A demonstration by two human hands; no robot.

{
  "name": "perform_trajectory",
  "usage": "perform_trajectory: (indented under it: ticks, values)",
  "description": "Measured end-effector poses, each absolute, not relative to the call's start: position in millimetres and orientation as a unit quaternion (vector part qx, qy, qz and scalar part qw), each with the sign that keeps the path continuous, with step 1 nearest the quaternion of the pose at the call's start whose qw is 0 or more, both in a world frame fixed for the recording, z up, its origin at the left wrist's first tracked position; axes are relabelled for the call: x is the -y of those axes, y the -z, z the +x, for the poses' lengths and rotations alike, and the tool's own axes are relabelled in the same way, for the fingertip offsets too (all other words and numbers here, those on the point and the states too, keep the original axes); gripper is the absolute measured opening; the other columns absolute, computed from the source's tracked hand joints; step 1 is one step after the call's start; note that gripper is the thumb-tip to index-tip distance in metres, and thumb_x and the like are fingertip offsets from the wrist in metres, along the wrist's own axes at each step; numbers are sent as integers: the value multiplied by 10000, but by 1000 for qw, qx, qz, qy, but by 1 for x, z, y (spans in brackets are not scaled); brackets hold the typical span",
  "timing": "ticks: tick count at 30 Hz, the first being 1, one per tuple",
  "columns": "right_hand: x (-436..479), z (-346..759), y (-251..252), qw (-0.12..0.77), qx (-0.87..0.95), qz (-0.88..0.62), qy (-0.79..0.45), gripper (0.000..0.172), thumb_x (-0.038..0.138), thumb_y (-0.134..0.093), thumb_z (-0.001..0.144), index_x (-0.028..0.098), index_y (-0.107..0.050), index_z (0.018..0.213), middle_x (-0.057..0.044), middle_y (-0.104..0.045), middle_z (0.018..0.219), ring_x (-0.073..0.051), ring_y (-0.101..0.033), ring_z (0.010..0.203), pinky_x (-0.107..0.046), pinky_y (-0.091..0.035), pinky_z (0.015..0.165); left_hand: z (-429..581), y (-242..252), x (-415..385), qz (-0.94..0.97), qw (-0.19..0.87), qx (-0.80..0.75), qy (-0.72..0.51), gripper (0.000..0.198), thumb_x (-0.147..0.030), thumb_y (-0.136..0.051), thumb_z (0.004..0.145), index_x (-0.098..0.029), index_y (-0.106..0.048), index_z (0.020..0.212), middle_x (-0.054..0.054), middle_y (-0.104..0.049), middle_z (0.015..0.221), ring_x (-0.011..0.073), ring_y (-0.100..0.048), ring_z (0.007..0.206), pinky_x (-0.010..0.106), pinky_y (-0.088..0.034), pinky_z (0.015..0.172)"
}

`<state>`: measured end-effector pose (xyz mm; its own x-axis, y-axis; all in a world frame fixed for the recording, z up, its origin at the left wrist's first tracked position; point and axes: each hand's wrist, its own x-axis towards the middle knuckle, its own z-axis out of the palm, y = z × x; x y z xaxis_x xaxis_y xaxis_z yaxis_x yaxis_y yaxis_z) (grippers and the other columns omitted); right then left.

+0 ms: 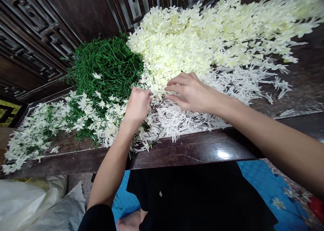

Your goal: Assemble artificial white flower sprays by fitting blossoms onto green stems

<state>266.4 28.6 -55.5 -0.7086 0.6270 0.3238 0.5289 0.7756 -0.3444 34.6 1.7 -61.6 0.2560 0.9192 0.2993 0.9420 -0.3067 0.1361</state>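
Note:
A big heap of loose cream artificial blossoms (202,35) covers the back of the dark wooden table (192,150). In front of it lies a layer of white plastic stamen pieces (187,118). A tangle of green plastic stems (106,65) sits at the left, with finished white flower sprays (50,123) spread before it. My left hand (138,106) is closed in a fist at the edge of the cream heap, pinching something I cannot make out. My right hand (192,91) rests on the heap's edge, fingers bent and reaching toward the left hand.
Carved dark wooden panels (37,28) rise behind the table. White plastic bags (37,204) lie on the floor at the lower left. A blue flowered cloth (268,190) and my dark clothing fill the bottom of the view.

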Motion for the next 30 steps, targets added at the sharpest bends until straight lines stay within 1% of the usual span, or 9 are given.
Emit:
perform_trajectory:
  ticks: [3, 5, 8, 10, 13, 17, 22, 27, 30]
  values:
    - [-29, 267, 52, 222, 920, -301, -119, 432, 429, -559, 1034, 83, -788, 1153, -201, -745, 1086, -377, -657, 1073, -636, -469, 1000, 38, 55, 0, -782, 33, 596, 179, 193, -77, -577, 897, -146, -756, 919, 137, -759, 900, 302, -606, 908, 455, -508, 820]
    - [-30, 267, 51, 209, 926, -287, -127, 431, 477, -579, 1023, 112, -804, 1074, -158, -754, 969, -332, -675, 961, -619, -489, 975, 41, 51, 1, -780, 29, 596, 189, 189, -93, -576, 915, -145, -758, 916, 135, -757, 903, 302, -615, 922, 439, -504, 819]
    - [-30, 267, 53, 184, 933, -274, -147, 336, 425, -582, 1015, 172, -803, 1005, -93, -751, 867, -279, -677, 870, -590, -512, 967, 44, 47, 4, -782, 23, 585, 214, 150, -112, -586, 927, -156, -723, 884, 110, -750, 889, 273, -615, 894, 420, -498, 838]
    - [-31, 267, 56, 173, 934, -270, -158, 283, 352, -561, 1006, 197, -794, 967, -71, -743, 844, -256, -672, 845, -574, -521, 968, 45, 44, 5, -780, 12, 581, 234, 122, -127, -590, 934, -170, -682, 867, 93, -737, 873, 252, -608, 869, 406, -493, 839]
    - [-32, 267, 58, 174, 931, -273, -168, 323, 279, -476, 1008, 230, -779, 908, -46, -725, 806, -224, -650, 792, -552, -528, 971, 46, 42, 5, -771, -9, 583, 255, 108, -155, -589, 945, -192, -620, 849, 87, -719, 869, 246, -601, 871, 395, -480, 828]
    - [-31, 267, 57, 167, 936, -268, -156, 395, 330, -437, 1050, 197, -790, 934, -62, -729, 805, -214, -645, 749, -551, -542, 972, 46, 42, 4, -762, -48, 581, 282, 109, -168, -580, 948, -212, -567, 849, 72, -703, 841, 218, -594, 808, 369, -464, 761]
    - [-30, 266, 57, 153, 944, -248, -154, 413, 488, -536, 1051, 175, -799, 989, -80, -764, 886, -222, -678, 787, -552, -552, 959, 45, 44, 3, -754, -72, 558, 339, 71, -148, -640, 894, -214, -628, 917, 33, -715, 815, 182, -635, 767, 333, -500, 739]
    - [-31, 266, 59, 161, 941, -240, -177, 342, 361, -546, 1033, 140, -802, 982, -100, -767, 888, -221, -681, 791, -533, -555, 938, 45, 44, 3, -747, -54, 571, 336, 219, -140, -732, 824, -189, -713, 1037, 27, -726, 827, 183, -651, 758, 329, -535, 752]
    - [-31, 267, 59, 173, 932, -246, -200, 356, 342, -487, 1028, 185, -795, 943, -68, -750, 852, -204, -658, 762, -529, -556, 937, 43, 44, 3, -759, -38, 564, 324, 165, -157, -713, 848, -190, -743, 1007, 43, -745, 853, 202, -671, 806, 352, -551, 805]
